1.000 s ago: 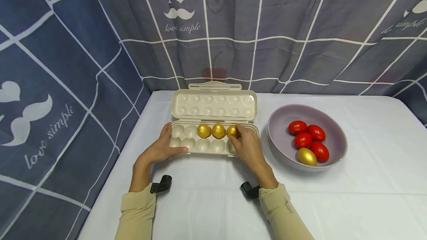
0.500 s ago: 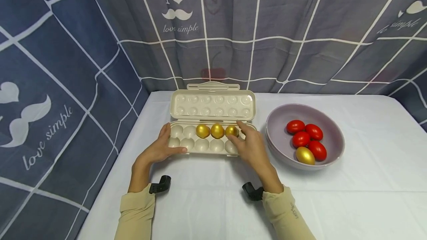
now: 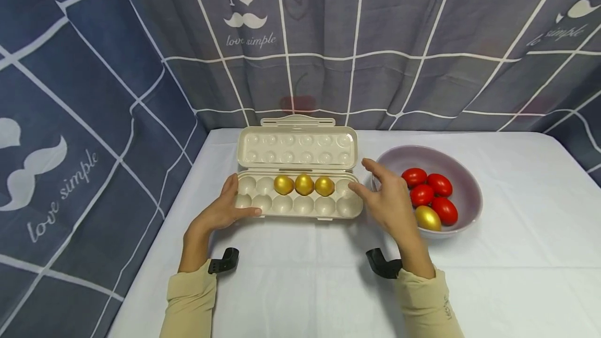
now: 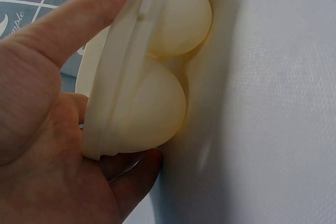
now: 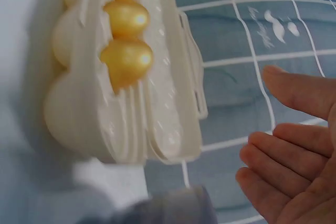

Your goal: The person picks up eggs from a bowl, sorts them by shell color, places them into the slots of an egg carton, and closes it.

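Observation:
A cream plastic egg carton (image 3: 300, 218) lies on the table with its lid (image 3: 297, 148) raised at the back. Three gold eggs (image 3: 304, 184) sit side by side in its back row. My left hand (image 3: 223, 210) grips the carton's left end; in the left wrist view the thumb lies along the rim and fingers curl under a rounded cup (image 4: 157, 108). Between the carton's right end and a mauve bowl (image 3: 462, 171), my right hand (image 3: 389, 202) is held with fingers spread and nothing in them. The right wrist view shows its fingers (image 5: 289, 156) apart from the carton.
The mauve bowl on the right holds several red eggs (image 3: 440, 185) and one gold egg (image 3: 428, 218). A white cloth (image 3: 305, 286) covers the table. Grey-blue checked curtains (image 3: 399, 30) stand behind and to the left. Each wrist carries a black camera (image 3: 225, 261).
My right hand has let go of the rightmost gold egg in the carton and moved right toward the bowl. The left hand keeps its grip on the carton. The view has shifted slightly.

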`<action>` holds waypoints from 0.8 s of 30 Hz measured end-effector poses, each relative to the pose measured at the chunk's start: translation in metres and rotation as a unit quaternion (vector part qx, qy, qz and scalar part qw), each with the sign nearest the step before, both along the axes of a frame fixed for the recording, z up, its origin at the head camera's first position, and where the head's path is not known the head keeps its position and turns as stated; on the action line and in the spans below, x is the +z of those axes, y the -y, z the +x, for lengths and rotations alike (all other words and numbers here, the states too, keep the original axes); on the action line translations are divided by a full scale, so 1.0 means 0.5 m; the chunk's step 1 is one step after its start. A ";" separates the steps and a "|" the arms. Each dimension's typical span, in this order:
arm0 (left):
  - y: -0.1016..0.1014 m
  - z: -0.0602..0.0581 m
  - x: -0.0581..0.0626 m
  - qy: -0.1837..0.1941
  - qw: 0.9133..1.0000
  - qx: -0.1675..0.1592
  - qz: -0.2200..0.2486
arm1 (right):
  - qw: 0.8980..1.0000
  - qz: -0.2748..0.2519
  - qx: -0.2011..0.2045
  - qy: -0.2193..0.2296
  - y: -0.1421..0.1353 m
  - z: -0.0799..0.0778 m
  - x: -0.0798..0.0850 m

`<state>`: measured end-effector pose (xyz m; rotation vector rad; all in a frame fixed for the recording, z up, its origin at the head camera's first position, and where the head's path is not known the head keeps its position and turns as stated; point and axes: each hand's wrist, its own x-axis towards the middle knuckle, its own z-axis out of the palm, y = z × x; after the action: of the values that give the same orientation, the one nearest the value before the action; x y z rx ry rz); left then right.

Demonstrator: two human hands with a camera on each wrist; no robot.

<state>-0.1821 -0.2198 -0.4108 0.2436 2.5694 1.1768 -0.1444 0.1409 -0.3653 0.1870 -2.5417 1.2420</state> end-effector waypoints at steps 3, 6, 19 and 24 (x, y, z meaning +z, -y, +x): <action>0.000 0.000 0.000 0.000 1.000 -0.002 0.005 | 1.000 0.009 -0.004 -0.006 -0.021 0.004 0.005; 0.000 0.000 0.000 0.001 1.000 -0.003 0.007 | 1.000 0.022 0.000 -0.003 -0.042 0.009 0.007; 0.000 -0.001 -0.006 0.003 1.000 -0.006 -0.002 | 0.998 -0.018 -0.018 0.064 -0.133 0.040 0.021; 0.004 -0.001 -0.005 0.003 1.000 -0.004 -0.001 | 0.996 -0.016 -0.007 0.093 -0.166 0.051 0.022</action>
<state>-0.1825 -0.2220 -0.4133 0.2490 2.5627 1.1716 -0.1191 0.2242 -0.3541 0.0476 -2.6709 1.3504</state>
